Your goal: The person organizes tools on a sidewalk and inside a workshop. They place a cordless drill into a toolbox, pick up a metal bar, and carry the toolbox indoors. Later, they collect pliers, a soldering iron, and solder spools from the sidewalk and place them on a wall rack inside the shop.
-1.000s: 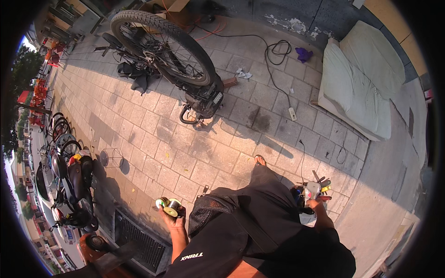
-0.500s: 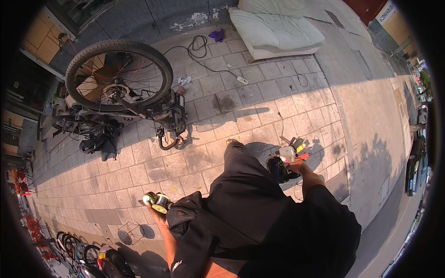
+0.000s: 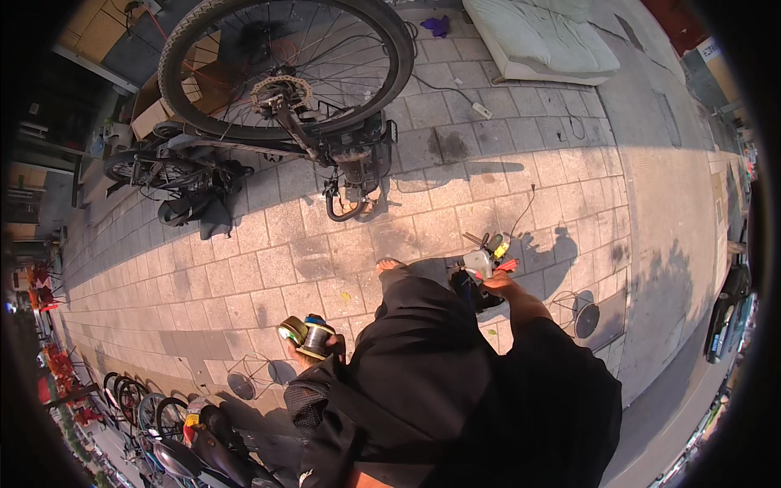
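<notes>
My left hand (image 3: 298, 355) is closed around spools of wire or solder. One spool (image 3: 318, 336) has a dark, shiny winding between pale flanges; another spool (image 3: 293, 329) beside it is tan with a white and green face. On the other side, my right hand (image 3: 502, 284) is closed at the rim of a dark tool bag (image 3: 467, 288) carried beside my leg. A pale grey piece (image 3: 478, 263), a yellow-green tool (image 3: 501, 249) and red handles (image 3: 509, 265) stick out of its top. My fingers partly hide the rim.
An electric bicycle (image 3: 350, 154) lies ahead on the left, its big wheel (image 3: 281, 85) raised. Behind it are a cardboard box (image 3: 153, 114), a power strip (image 3: 482, 109) with cable and a pale cushion (image 3: 553, 41). Bicycles (image 3: 175, 431) stand lower left; wire stands (image 3: 584, 315) flank me.
The bicycle appears closer and larger, and the paving has shifted in view. My left hand with the spools has come inward and up. The bag remains in my right hand.
</notes>
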`<action>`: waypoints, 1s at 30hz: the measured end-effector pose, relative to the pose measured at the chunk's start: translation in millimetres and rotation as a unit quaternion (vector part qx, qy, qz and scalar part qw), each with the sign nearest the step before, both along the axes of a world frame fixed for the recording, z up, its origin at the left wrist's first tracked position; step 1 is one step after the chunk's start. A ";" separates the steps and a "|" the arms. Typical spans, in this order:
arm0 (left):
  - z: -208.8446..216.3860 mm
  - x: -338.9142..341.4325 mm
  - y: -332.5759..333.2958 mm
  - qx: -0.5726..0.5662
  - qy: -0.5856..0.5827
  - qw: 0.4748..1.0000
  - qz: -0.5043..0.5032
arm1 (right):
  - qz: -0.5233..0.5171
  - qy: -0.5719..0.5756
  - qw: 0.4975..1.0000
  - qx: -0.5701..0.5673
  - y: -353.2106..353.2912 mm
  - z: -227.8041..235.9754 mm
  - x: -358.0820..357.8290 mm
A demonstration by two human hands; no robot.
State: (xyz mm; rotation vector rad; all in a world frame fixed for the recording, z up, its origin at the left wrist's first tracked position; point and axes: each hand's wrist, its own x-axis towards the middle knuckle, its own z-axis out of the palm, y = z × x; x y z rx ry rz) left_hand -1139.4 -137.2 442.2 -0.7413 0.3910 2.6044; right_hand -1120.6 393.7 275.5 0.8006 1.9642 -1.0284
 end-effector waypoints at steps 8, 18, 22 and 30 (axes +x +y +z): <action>29.2 5.1 -126.7 -0.068 -0.069 0.967 0.235 | 0.051 0.010 0.995 0.082 -127.9 40.1 -95.1; 16.7 110.5 -379.2 -0.139 -0.046 0.931 0.334 | 0.063 0.087 0.983 0.148 -349.8 110.4 -132.6; 34.4 177.7 -453.8 -0.137 -0.068 0.884 0.441 | 0.014 0.121 0.989 0.087 -378.6 71.4 -117.8; 39.7 269.0 -503.0 -0.166 -0.165 0.755 0.613 | 0.192 -0.039 0.976 0.094 -603.9 66.3 -188.5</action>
